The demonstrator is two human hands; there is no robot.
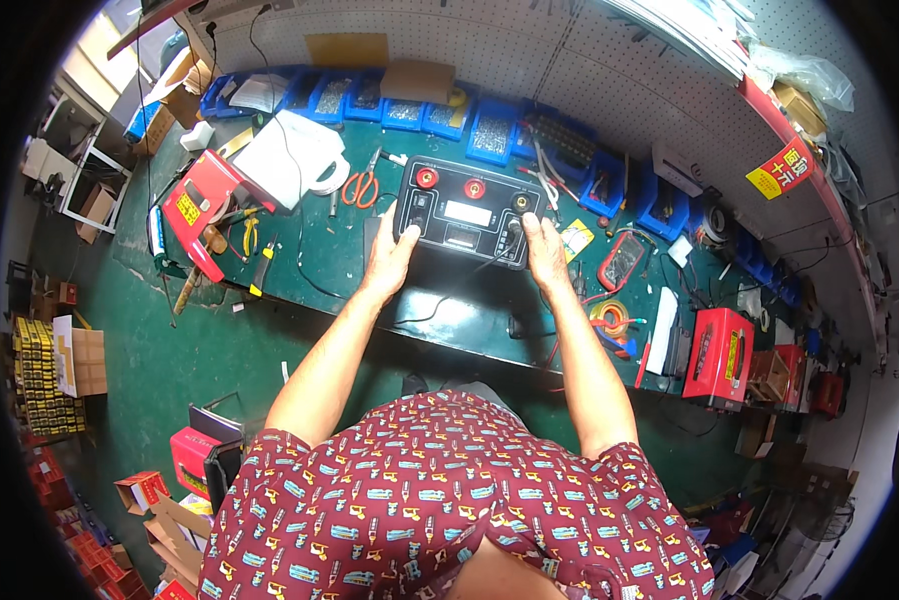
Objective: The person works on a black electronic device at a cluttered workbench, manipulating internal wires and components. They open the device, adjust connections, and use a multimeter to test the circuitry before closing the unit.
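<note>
A black box-shaped electrical device point(449, 232) is held level over the front of the green workbench point(314, 245). Its top panel carries two red terminals, a black one, a small light display and switches. My left hand point(390, 252) grips its left end, with the thumb on the panel's edge. The opposite end is in my right hand point(545, 250), thumb also on top. My other fingers are mostly hidden beside and under the device. A thin black cable point(439, 308) runs across the bench below it.
Orange-handled scissors point(360, 188) and a white container point(291, 158) lie to the left, near a red machine casing point(204, 205). Blue parts bins point(492, 132) line the back. A red-edged meter point(622, 262), a tape roll point(609, 318) and a red unit point(719, 355) are at right.
</note>
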